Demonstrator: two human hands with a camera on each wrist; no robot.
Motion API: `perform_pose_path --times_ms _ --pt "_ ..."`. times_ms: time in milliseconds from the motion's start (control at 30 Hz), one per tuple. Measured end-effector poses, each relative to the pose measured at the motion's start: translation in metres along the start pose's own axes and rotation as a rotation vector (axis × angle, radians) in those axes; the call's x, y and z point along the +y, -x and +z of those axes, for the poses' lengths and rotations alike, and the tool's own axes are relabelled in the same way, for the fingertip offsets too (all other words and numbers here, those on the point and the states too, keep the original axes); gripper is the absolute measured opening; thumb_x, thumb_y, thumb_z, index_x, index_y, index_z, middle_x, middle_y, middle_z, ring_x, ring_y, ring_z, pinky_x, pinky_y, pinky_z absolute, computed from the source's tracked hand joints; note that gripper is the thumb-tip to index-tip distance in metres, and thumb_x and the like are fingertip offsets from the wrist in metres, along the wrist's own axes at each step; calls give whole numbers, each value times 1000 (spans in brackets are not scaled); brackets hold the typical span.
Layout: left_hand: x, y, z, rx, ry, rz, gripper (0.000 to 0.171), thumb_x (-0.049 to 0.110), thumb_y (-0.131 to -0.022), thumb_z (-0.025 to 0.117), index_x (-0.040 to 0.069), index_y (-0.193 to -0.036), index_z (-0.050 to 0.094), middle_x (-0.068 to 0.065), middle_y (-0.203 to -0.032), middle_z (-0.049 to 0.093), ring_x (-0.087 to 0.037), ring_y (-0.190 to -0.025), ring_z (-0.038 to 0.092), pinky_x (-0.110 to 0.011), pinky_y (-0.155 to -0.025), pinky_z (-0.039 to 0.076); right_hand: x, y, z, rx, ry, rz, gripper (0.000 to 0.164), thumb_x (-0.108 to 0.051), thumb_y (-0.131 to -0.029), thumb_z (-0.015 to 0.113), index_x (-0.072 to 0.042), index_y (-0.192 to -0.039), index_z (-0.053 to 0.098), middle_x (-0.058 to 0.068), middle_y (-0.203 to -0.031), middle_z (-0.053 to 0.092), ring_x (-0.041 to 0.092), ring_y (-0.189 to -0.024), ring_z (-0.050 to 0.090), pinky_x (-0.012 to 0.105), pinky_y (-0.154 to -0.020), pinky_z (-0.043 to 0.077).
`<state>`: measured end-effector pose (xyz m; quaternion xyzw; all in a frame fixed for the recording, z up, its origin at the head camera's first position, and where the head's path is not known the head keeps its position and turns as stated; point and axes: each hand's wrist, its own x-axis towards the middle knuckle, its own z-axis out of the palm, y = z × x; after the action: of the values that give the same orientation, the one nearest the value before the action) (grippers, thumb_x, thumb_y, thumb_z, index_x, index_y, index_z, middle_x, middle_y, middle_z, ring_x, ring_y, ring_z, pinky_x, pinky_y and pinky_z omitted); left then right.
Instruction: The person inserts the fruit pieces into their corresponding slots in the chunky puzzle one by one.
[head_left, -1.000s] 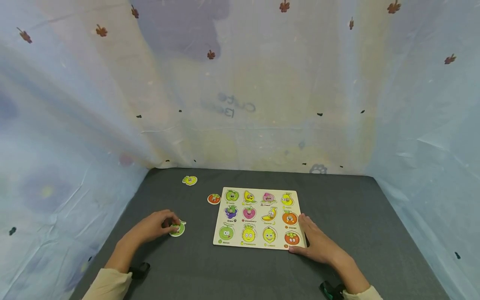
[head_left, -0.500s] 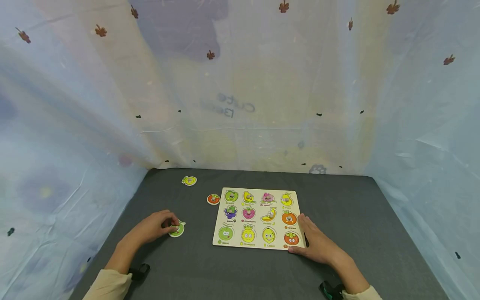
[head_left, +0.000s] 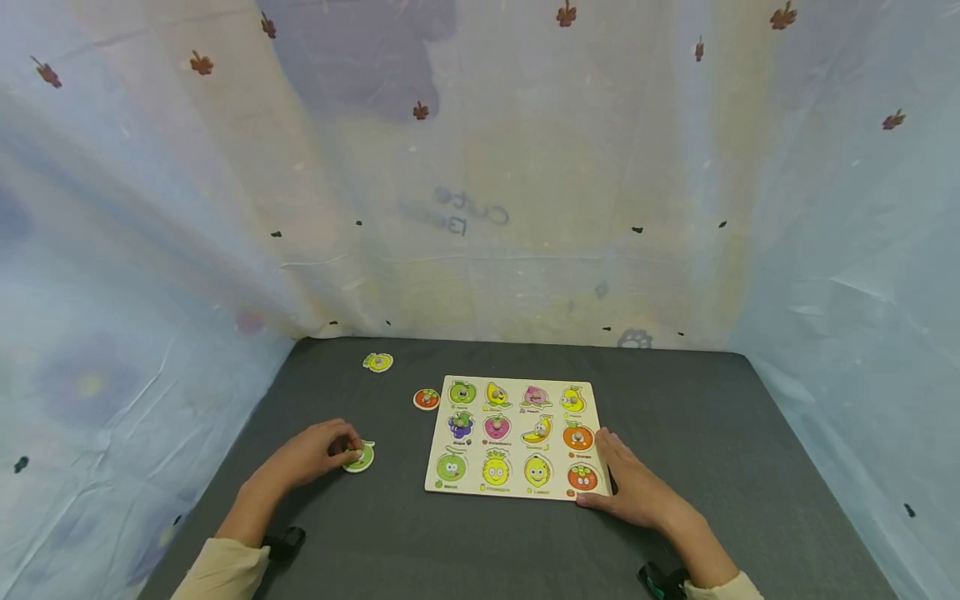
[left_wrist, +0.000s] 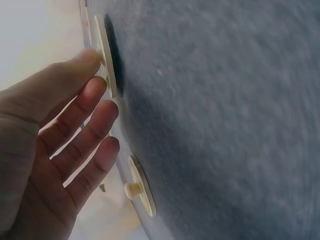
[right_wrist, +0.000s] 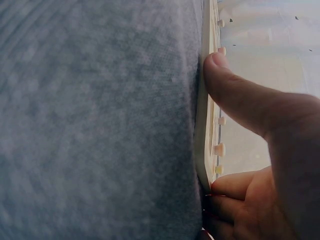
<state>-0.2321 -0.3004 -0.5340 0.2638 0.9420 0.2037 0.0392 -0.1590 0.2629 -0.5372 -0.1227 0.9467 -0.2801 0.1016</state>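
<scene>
At the left of the head view, my left hand (head_left: 318, 452) pinches a round green fruit puzzle piece (head_left: 363, 457) between thumb and fingertips. The left wrist view shows that piece (left_wrist: 106, 55) edge-on, close over the grey cloth with a shadow beside it. My right hand (head_left: 637, 487) rests against the lower right corner of the pale wooden puzzle board (head_left: 480, 492). Its thumb touches the front edge, and its fingers lie along the right side. In the right wrist view, the thumb (right_wrist: 235, 92) crosses the board's edge (right_wrist: 201, 145). Fruit pictures in rows cover the board.
A red fruit piece (head_left: 427, 399) lies just left of the board. Farther back is a yellow fruit piece (head_left: 378, 362). One knobbed piece (left_wrist: 142, 187) stands out in the left wrist view. Patterned sheeting (head_left: 525, 275) encloses the dark table (head_left: 675, 392) at the back and sides.
The left hand and the green piece have shifted slightly to the right in the last half second. The right hand and the board stay where they were.
</scene>
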Motion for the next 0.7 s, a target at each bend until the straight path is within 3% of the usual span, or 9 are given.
perform_pose_path --times_ms 333,700 --pt "12 -11 2 11 -19 7 11 34 -101 78 28 -105 71 16 -98 59 4 -78 52 -29 -69 49 -3 1 -1 -4 -5 5 127 -59 -86 87 7 -168 17 30 -174 17 51 -161 17 67 -124 25" --pt "27 -20 3 28 6 49 10 30 -100 80 26 -104 71 14 -99 61 2 -80 55 -31 -71 52 0 1 1 4 -8 5 127 -60 -85 87 7 -168 18 29 -174 17 50 -161 17 67 -123 26"
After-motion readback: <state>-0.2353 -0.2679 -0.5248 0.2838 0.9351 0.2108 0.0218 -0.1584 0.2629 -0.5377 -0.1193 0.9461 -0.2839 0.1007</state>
